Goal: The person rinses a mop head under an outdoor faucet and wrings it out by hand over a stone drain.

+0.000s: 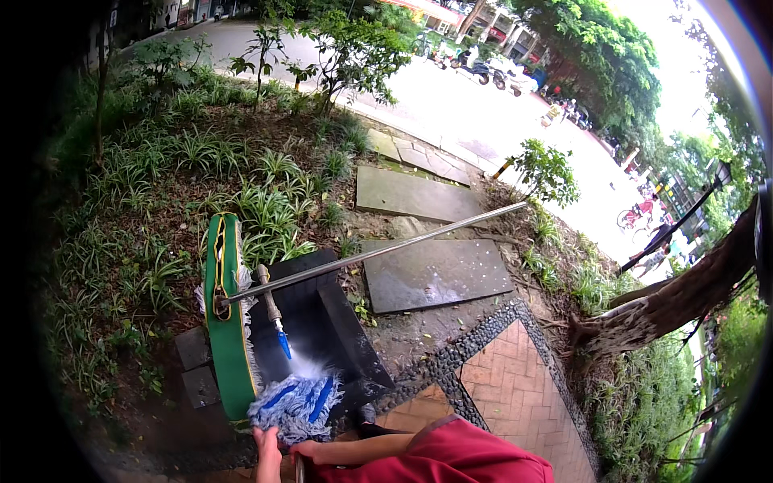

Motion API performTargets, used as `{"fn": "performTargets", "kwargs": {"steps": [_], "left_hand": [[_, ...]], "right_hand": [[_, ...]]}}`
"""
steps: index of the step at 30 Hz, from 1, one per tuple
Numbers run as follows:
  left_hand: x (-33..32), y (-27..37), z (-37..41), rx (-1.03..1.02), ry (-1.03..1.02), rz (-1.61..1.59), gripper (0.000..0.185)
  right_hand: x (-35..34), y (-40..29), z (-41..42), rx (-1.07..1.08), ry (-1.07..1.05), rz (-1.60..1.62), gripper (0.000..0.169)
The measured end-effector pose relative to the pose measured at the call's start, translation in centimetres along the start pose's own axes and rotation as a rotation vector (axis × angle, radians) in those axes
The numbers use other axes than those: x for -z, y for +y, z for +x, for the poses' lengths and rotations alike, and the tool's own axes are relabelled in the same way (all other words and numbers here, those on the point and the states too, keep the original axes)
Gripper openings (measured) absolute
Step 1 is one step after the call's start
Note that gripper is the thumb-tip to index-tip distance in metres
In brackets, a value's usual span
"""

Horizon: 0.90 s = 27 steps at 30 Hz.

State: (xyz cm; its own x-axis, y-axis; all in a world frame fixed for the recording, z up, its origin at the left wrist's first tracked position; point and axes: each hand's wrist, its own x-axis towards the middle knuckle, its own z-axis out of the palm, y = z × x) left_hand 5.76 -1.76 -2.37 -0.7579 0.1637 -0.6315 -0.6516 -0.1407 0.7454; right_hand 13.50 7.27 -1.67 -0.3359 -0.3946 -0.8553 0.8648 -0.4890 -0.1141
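A blue-and-white string mop is held at the near edge of a black sink, under a spray of water. My left hand grips the lower left edge of the mop head, its fingers partly hidden by the strands. Close beside it, my right hand is closed at the top of the mop's metal handle. Water shoots from the blue nozzle of a metal tap onto the strands. Left of the sink stands a green flat dust mop with white fringe.
The dust mop's long metal pole slants across the sink towards the upper right. Stone slabs and brick paving with a pebble border lie to the right. Plants grow beyond the sink; a tree trunk leans at right.
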Motion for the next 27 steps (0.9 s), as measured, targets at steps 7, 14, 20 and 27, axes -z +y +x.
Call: {"fn": "performTargets", "kwargs": {"steps": [7, 14, 20, 27], "left_hand": [[-1.0, 5.0, -5.0, -0.017, 0.182, -0.217, 0.050], [-2.9, 6.2, -4.0, -0.187, 0.029, -0.086, 0.057], [-3.8, 3.6, -2.1, -0.275, 0.025, 0.563, 0.062], [-2.4, 7.9, -8.1, -0.696, -0.124, 1.692, 0.060]], "right_hand": [[-2.4, 0.0, -4.3, -0.122, -0.172, -0.210, 0.012], [-1.2, -1.0, -0.2, -0.109, -0.152, -0.288, 0.012], [0.4, -2.0, 1.6, -0.096, -0.115, -0.301, 0.012], [0.2, -2.7, 2.0, -0.079, -0.118, -0.320, 0.011]]}}
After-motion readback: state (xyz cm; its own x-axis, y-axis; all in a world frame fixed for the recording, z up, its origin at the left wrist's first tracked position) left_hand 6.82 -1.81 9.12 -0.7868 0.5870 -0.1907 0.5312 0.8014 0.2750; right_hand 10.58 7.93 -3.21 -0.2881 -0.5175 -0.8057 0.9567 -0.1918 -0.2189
